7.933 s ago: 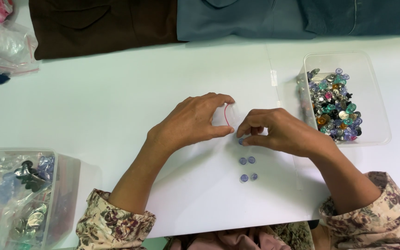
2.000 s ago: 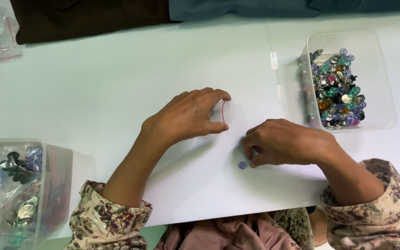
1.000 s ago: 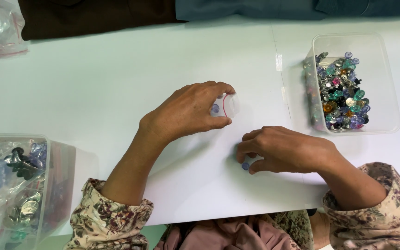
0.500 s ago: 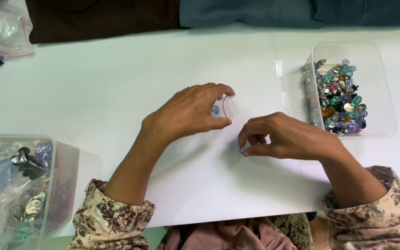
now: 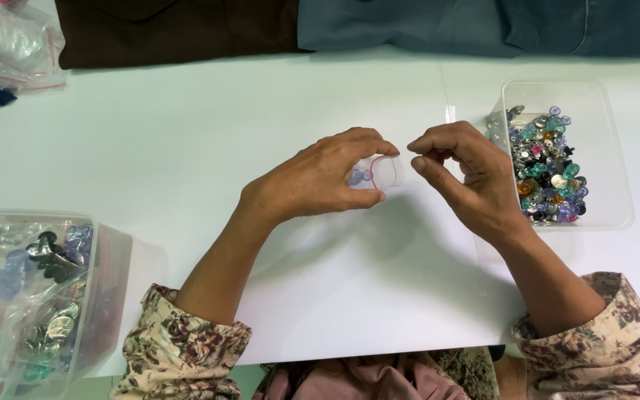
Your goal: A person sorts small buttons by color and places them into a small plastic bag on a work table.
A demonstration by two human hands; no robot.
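My left hand [image 5: 318, 176] holds a small clear zip bag [image 5: 381, 172] with a red seal strip, its mouth held wide toward the right. Pale purple buttons [image 5: 358, 178] show inside the bag. My right hand [image 5: 467, 175] hovers just right of the bag mouth, thumb and fingertips pinched together. Whatever it pinches is hidden by the fingers. Both hands are raised slightly over the white table [image 5: 187, 133].
A clear plastic tub [image 5: 601, 148] of mixed coloured buttons sits right of my right hand. A second clear tub [image 5: 105, 281] with bagged buttons stands at the lower left. Plastic bags [image 5: 16, 44] lie at the top left. Brown and blue-grey cloth lines the far edge.
My right hand lifted from the table near the front and moved up to the bag mouth. The loose purple buttons that lay on the table are no longer seen there.
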